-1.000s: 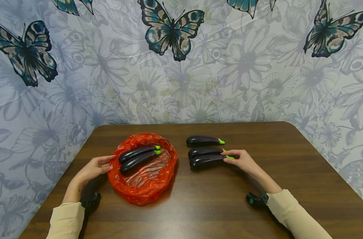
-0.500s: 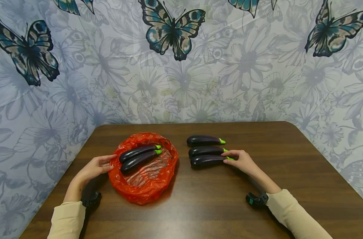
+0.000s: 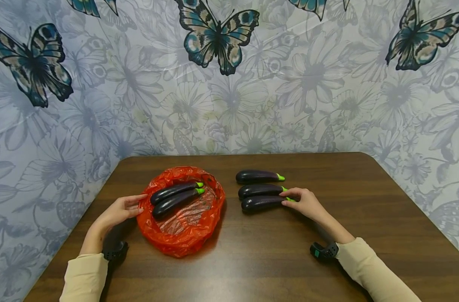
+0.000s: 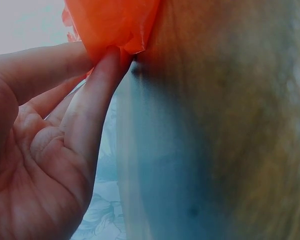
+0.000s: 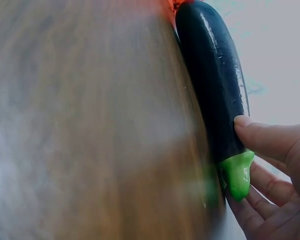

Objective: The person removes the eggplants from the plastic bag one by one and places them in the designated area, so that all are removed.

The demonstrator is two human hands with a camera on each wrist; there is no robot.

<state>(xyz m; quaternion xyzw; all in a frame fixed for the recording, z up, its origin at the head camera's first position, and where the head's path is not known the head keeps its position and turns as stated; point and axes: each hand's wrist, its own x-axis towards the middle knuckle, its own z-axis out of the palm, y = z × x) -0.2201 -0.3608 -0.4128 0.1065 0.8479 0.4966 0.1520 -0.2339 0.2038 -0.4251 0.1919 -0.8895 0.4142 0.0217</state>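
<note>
A red plastic bag [image 3: 184, 243] stands with its mouth rolled back, and two dark eggplants [image 3: 176, 203] with bright green stems lie inside it. My left hand [image 3: 117, 213] pinches the bag's left side; the left wrist view shows thumb and fingers on the red film [image 4: 115, 25]. Right of the bag, three more eggplants lie in a stack of rows. With its thumb on the body near the green stem, my right hand [image 3: 304, 203] holds the nearest eggplant [image 3: 261, 204]. Its index finger reaches the stem of the middle eggplant [image 3: 258, 191]. The farthest eggplant [image 3: 256, 176] lies apart.
The brown wooden table [image 3: 244, 268] has a rounded back edge against a wall covering [image 3: 233, 105] of grey flowers and butterflies. Each wrist wears a black band [image 3: 325, 251]. Bare wood separates the bag from the row of eggplants.
</note>
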